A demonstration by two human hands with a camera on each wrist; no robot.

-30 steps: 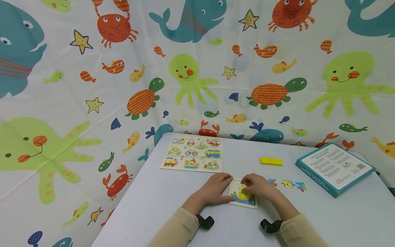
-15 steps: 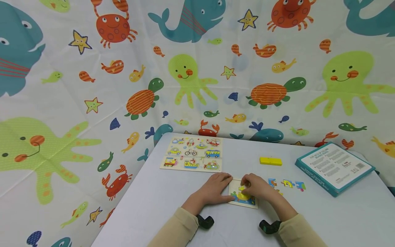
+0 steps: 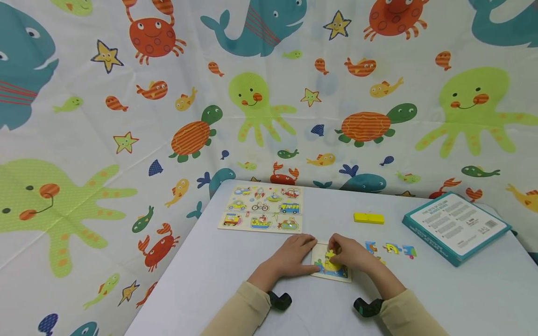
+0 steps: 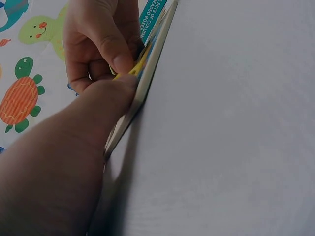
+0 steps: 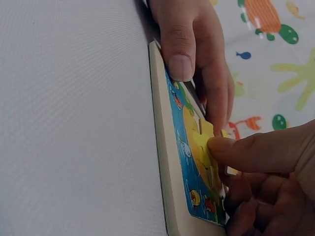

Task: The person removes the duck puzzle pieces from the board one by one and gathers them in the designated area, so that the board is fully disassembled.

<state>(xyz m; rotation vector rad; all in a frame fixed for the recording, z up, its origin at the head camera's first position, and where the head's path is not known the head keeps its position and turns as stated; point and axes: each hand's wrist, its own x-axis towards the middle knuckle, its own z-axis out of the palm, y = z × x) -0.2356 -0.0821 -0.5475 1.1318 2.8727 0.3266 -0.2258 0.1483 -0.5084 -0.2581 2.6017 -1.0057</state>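
Observation:
A small square wooden puzzle board [image 3: 336,279] with a sea picture lies on the table between the hands. The left hand [image 3: 292,255] rests at its left side, thumb extended over the face and fingers stretched toward the far left corner. With thumb and fingers, the right hand [image 3: 350,253] pinches a yellow jigsaw piece [image 5: 204,132] at the board's yellow middle. In the right wrist view, that piece stands slightly tilted against the picture, and the left thumb [image 5: 180,66] presses near the board's end. Part of the picture is hidden under the right fingers.
Several loose jigsaw pieces [image 3: 392,249] lie right of the right hand. Farther back are a yellow block [image 3: 369,218] and a teal box [image 3: 456,228]. A vehicle puzzle board [image 3: 260,210] lies at the back left, before a sea-animal curtain [image 3: 269,154].
The right fingers shift slightly over the board with the yellow jigsaw piece, showing a little more yellow. The left hand stays in place.

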